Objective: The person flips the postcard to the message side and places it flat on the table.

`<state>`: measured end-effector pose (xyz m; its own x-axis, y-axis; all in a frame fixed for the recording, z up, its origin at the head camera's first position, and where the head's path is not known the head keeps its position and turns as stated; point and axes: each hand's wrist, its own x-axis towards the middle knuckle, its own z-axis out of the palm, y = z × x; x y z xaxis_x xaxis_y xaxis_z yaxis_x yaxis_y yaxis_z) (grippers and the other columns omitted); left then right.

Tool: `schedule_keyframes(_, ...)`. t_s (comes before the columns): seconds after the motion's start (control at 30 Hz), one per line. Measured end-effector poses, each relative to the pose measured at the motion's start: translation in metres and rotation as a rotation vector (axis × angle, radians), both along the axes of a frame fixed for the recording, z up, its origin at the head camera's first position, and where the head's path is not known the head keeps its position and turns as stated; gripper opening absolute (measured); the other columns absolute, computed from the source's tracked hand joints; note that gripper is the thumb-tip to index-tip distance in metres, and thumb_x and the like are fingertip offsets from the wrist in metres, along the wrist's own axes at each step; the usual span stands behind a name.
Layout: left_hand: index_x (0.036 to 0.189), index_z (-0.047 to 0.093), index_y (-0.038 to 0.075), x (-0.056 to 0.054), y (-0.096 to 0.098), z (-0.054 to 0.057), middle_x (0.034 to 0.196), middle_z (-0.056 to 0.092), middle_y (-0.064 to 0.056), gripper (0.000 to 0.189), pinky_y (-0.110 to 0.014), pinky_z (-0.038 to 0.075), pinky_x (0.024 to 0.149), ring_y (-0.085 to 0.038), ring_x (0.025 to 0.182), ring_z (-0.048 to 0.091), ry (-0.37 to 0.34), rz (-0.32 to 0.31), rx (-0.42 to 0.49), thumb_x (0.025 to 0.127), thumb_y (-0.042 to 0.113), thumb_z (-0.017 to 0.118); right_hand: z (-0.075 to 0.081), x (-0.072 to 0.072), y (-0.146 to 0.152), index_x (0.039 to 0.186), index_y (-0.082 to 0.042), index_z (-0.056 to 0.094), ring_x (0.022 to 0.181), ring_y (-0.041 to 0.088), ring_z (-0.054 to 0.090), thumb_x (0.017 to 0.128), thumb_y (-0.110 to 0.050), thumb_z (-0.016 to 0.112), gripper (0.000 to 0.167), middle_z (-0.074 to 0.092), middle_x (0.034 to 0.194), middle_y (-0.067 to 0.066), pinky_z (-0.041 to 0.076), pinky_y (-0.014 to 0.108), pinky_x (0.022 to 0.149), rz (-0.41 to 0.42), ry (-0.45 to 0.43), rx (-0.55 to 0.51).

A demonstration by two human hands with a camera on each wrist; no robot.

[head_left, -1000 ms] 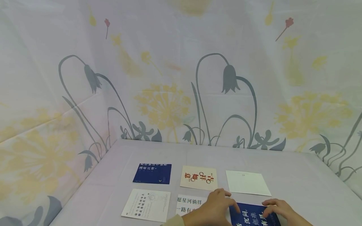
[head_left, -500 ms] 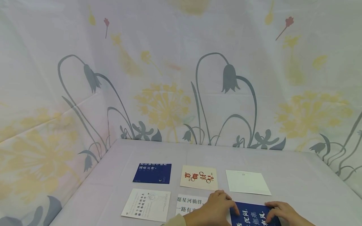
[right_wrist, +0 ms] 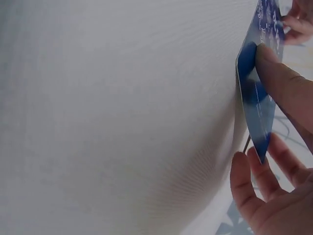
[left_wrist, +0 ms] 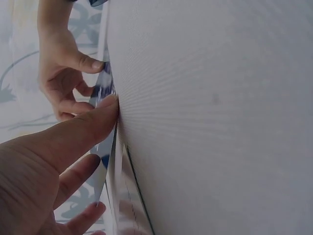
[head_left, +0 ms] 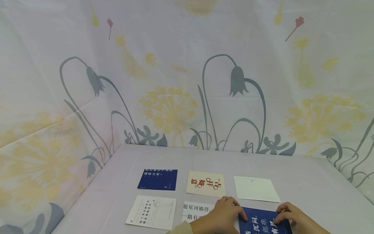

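A dark blue postcard (head_left: 257, 224) with white Chinese characters lies at the front right of the table, partly out of frame. My left hand (head_left: 222, 214) holds its left edge, thumb and fingers on either side in the left wrist view. At the right edge, my right hand (head_left: 296, 216) pinches the same blue postcard (right_wrist: 257, 98); its thumb (right_wrist: 283, 83) lies on the printed face, with the other fingers around the far edge. Under my left forearm, a white postcard with black characters (head_left: 194, 209) is partly hidden.
In the back row lie another blue postcard (head_left: 157, 179), a cream postcard with red characters (head_left: 205, 184) and a pale, nearly blank postcard (head_left: 256, 188). A white printed postcard (head_left: 152, 212) is at the front left. Floral cloth (head_left: 187, 81) hangs behind the table.
The blue postcard has shifted slightly right and away from me. My right hand has moved a little right along with it, while the left hand has barely moved. The other postcards stay put.
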<state>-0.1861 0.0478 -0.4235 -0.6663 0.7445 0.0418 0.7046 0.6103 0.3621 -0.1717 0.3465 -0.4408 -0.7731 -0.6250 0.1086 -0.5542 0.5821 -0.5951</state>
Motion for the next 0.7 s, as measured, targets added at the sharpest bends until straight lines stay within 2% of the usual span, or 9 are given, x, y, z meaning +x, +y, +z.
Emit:
schedule_keyframes(0.1, 0.103, 0.067, 0.034, 0.001, 0.001, 0.0, 0.103, 0.042, 0.013, 0.044, -0.023, 0.034, 0.084, -0.004, 0.098, 0.035, 0.03, 0.002, 0.008, 0.064, 0.048, 0.081, 0.007, 0.001, -0.001, 0.096, -0.011, 0.066, 0.081, -0.003, 0.037, 0.075, -0.016, 0.078, 0.024, 0.042, 0.102, 0.003, 0.044, 0.023, 0.055, -0.034, -0.102, -0.022)
schedule_keyframes(0.17, 0.103, 0.067, 0.034, 0.001, 0.002, 0.001, 0.101, 0.04, 0.014, 0.045, -0.021, 0.033, 0.083, -0.003, 0.095, 0.034, 0.05, 0.004, 0.014, 0.063, 0.048, 0.082, 0.012, 0.002, -0.001, 0.096, -0.008, 0.066, 0.075, 0.0, 0.04, 0.075, -0.019, 0.078, 0.027, 0.041, 0.101, 0.006, 0.046, 0.022, 0.057, -0.1, -0.165, -0.01)
schedule_keyframes(0.3, 0.1, 0.068, 0.033, 0.002, 0.003, 0.004, 0.099, 0.039, 0.015, 0.043, -0.018, 0.033, 0.079, -0.001, 0.089, 0.034, 0.05, 0.021, 0.036, 0.062, 0.044, 0.084, 0.016, 0.005, 0.0, 0.099, -0.006, 0.065, 0.071, 0.003, 0.043, 0.075, -0.019, 0.078, 0.03, 0.043, 0.104, 0.01, 0.047, 0.022, 0.059, -0.16, -0.165, -0.012)
schedule_keyframes(0.43, 0.097, 0.068, 0.026, 0.003, 0.004, 0.006, 0.099, 0.037, 0.013, 0.039, -0.013, 0.037, 0.07, 0.001, 0.079, 0.039, -0.057, 0.046, 0.119, 0.063, 0.029, 0.087, 0.015, 0.009, 0.001, 0.102, -0.008, 0.064, 0.067, 0.004, 0.044, 0.076, -0.015, 0.076, 0.029, 0.047, 0.099, -0.004, 0.045, 0.022, 0.056, -0.163, -0.117, -0.059)
schedule_keyframes(0.57, 0.098, 0.067, 0.02, 0.004, 0.005, 0.005, 0.102, 0.036, 0.013, 0.038, -0.01, 0.041, 0.058, 0.004, 0.066, 0.046, -0.2, 0.086, 0.219, 0.065, 0.016, 0.085, 0.017, 0.013, 0.002, 0.107, -0.002, 0.06, 0.063, 0.007, 0.049, 0.079, -0.016, 0.073, 0.034, 0.05, 0.085, -0.003, 0.045, 0.022, 0.055, -0.224, -0.207, -0.067)
schedule_keyframes(0.63, 0.099, 0.067, 0.019, 0.005, 0.005, 0.005, 0.103, 0.036, 0.013, 0.038, -0.01, 0.041, 0.056, 0.005, 0.062, 0.047, -0.238, 0.105, 0.26, 0.065, 0.013, 0.084, 0.019, 0.013, 0.003, 0.109, 0.004, 0.058, 0.064, 0.008, 0.051, 0.081, -0.019, 0.072, 0.039, 0.051, 0.08, 0.002, 0.046, 0.023, 0.057, -0.266, -0.267, -0.059)
schedule_keyframes(0.7, 0.098, 0.068, 0.018, 0.005, 0.005, 0.006, 0.102, 0.038, 0.013, 0.037, -0.01, 0.041, 0.057, 0.005, 0.06, 0.048, -0.247, 0.115, 0.297, 0.065, 0.011, 0.084, 0.02, 0.013, 0.004, 0.11, 0.007, 0.055, 0.064, 0.01, 0.052, 0.081, -0.018, 0.072, 0.042, 0.052, 0.079, 0.004, 0.048, 0.023, 0.058, -0.287, -0.288, -0.07)
